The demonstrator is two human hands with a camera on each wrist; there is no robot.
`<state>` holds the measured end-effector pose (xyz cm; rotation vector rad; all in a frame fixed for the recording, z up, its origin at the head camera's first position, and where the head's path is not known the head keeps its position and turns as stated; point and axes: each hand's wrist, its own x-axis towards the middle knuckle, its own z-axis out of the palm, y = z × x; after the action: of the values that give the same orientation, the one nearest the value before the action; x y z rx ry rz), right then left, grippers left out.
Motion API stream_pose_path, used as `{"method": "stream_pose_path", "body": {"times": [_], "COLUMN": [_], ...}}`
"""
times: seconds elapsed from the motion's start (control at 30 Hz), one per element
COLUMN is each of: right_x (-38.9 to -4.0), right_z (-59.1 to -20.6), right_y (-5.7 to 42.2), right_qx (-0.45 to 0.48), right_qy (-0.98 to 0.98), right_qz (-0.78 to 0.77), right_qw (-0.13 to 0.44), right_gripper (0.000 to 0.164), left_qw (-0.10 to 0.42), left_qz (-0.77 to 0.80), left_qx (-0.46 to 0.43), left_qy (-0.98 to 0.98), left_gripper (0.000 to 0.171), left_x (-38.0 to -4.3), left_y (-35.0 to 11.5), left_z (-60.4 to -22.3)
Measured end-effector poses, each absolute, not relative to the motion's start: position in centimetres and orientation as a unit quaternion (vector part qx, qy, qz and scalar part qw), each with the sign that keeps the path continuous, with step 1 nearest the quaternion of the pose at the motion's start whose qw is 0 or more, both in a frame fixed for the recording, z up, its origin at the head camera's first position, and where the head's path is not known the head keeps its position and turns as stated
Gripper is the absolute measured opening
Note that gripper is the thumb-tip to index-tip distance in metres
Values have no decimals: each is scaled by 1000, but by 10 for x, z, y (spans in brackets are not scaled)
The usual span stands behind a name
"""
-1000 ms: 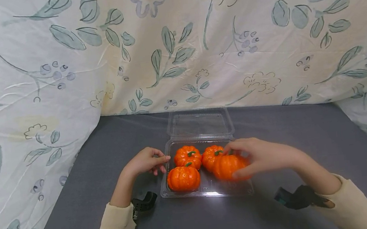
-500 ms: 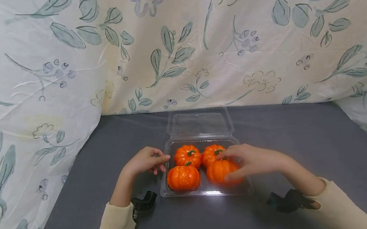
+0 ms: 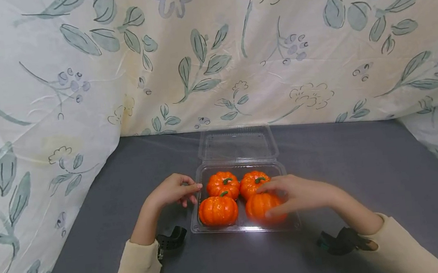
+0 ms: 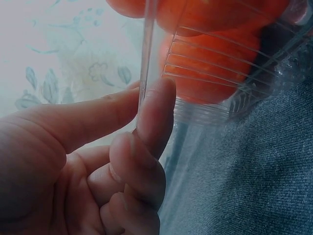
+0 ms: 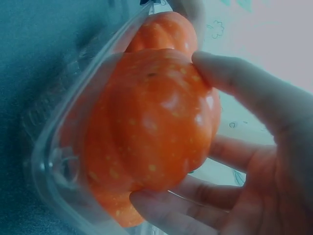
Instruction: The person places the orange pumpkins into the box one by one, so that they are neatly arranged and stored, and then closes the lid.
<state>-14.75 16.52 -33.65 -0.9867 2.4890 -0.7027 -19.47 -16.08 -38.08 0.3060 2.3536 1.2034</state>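
A small orange toy pumpkin (image 3: 259, 208) is in my right hand (image 3: 306, 191), low over the front right of a clear plastic clamshell box (image 3: 249, 230). In the right wrist view, my thumb and fingertips lie on opposite sides of this pumpkin (image 5: 151, 117). My left hand (image 3: 173, 191) pinches the box's left rim; the left wrist view has that rim between thumb and forefinger (image 4: 159, 110). Three more pumpkins are in the box: one front left (image 3: 218, 211), one back left (image 3: 222, 185) and one back right (image 3: 251, 183), partly hidden by my right fingers.
The box's clear lid (image 3: 238, 145) lies folded back behind it. Dark grey cloth (image 3: 224, 265) covers the table. Flowered fabric (image 3: 211, 66) hangs at the back and along both sides. Each wrist wears a black camera mount (image 3: 172, 239).
My right hand has moved left and slightly down with its pumpkin, from the box's right edge into the front right space. My left hand keeps its place at the rim.
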Motion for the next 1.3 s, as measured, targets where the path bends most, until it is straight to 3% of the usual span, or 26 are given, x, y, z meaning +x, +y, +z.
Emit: {"method": "stream_pose_path", "body": {"times": [0.63,0.9,1.1,1.3], "right_x": [-152,-155,-154,-155], "right_z": [-343,-348,-348,-343], "right_y": [160,163,163,166], "right_qx": [-349,-325,-321,-301], "right_qy": [881,891,891,895], "right_qz": [-250,-255,-260,-276], "right_qw": [200,191,188,177], "right_gripper": [41,47,48,51], "left_qw": [242,239,218,171], "left_qz": [438,431,424,436], "left_qx": [115,109,110,80], "left_qy": [858,863,872,880], "left_gripper": [26,29,40,39], "left_x": [-196,-197,-199,-204], "left_y": [-160,-161,-166,-170], "left_z": [-381,-378,-379,-381]}}
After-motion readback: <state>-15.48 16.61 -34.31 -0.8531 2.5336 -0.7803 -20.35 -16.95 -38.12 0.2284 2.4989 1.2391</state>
